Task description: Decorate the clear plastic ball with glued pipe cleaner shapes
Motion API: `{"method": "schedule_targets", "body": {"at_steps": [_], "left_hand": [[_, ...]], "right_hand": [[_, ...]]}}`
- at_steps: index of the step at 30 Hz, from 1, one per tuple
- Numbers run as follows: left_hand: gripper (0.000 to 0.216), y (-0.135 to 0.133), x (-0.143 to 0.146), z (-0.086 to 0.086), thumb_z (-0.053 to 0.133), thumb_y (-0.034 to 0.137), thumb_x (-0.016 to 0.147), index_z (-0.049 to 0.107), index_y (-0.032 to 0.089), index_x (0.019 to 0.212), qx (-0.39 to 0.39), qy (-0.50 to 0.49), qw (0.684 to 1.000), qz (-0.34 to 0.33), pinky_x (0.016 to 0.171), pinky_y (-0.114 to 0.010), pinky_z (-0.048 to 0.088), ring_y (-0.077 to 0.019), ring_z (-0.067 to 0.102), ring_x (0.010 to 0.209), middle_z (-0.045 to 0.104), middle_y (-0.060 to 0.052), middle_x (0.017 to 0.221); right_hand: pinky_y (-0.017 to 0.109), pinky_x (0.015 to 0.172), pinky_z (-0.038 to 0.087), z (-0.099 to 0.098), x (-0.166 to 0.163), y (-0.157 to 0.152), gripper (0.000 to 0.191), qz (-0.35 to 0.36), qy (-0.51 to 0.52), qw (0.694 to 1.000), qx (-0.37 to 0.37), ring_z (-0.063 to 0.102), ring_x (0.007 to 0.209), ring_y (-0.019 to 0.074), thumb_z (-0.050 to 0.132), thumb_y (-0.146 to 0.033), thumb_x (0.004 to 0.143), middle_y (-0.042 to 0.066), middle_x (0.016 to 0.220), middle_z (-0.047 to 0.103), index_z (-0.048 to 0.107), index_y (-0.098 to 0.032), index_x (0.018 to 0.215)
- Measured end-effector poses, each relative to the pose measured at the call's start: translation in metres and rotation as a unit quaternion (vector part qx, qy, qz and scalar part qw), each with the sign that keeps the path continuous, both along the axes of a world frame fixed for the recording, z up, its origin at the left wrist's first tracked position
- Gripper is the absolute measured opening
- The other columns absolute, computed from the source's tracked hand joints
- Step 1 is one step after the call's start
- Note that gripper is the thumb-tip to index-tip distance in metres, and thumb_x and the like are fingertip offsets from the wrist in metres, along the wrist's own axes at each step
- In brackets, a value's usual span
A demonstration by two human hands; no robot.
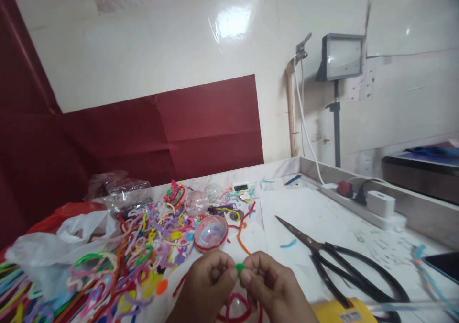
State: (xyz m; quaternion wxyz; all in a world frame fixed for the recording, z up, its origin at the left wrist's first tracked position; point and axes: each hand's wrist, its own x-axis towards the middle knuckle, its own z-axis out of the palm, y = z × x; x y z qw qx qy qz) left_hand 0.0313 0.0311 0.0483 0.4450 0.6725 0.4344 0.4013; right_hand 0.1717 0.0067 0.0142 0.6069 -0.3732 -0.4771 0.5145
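My left hand [206,282] and my right hand [270,284] meet low in the middle of the view, fingertips pinched together on a small green pipe-cleaner piece [239,268]. Both hands hover just above the white table [322,217]. Under them lies a red pipe-cleaner loop [233,311]. Just beyond my fingers sits a clear half-sphere with a red rim [211,232], and an orange pipe cleaner [242,239] curls beside it.
A heap of coloured pipe cleaners [118,261] and plastic bags [60,249] fill the left. Large black scissors [333,261] lie to the right, a yellow object [340,311] near them. A power strip with chargers [369,206] runs along the right rim. Clear balls [196,202] stand farther back.
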Motion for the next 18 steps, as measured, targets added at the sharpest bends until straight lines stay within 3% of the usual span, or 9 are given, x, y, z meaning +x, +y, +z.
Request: {"method": "schedule_targets", "body": {"at_steps": [5,10,15,18], "left_hand": [[0.014,0.001,0.0,0.001,0.058,0.024,0.073,0.052,0.018,0.061,0.079,0.068,0.995,0.01,0.046,-0.02,0.027,-0.0087,0.038,0.047,0.044,0.006,0.055],[0.015,-0.001,-0.004,0.004,0.057,0.021,0.075,0.055,0.017,0.06,0.141,0.122,0.982,0.004,0.05,-0.02,0.031,-0.0101,0.041,0.054,0.043,0.005,0.061],[0.018,0.0,-0.012,0.008,0.061,0.033,0.079,0.065,0.015,0.074,0.043,0.063,0.995,-0.071,0.05,-0.021,0.036,-0.0111,0.047,0.054,0.051,0.003,0.065],[0.015,0.001,-0.014,0.011,0.063,0.03,0.078,0.064,0.015,0.076,-0.007,0.04,0.996,-0.084,0.048,-0.019,0.034,-0.0102,0.046,0.051,0.049,0.005,0.058]], "right_hand": [[0.023,0.05,0.028,0.003,0.003,-0.001,0.042,0.029,-0.015,0.999,0.011,0.039,0.051,0.0089,0.074,-0.057,0.071,-0.007,0.056,0.048,0.059,-0.018,0.078],[0.024,0.051,0.029,0.004,0.011,0.0,0.035,0.041,-0.111,0.993,0.017,0.04,0.052,0.0102,0.065,-0.052,0.079,-0.005,0.056,0.047,0.058,-0.018,0.072],[0.023,0.051,0.032,0.0,0.017,0.003,0.035,0.083,-0.088,0.992,0.019,0.045,0.053,0.0109,0.062,-0.053,0.083,-0.005,0.057,0.051,0.056,-0.019,0.074],[0.022,0.05,0.033,-0.003,0.017,0.004,0.036,0.084,-0.074,0.994,0.017,0.045,0.052,0.0102,0.064,-0.053,0.082,-0.005,0.056,0.052,0.056,-0.019,0.073]]}}
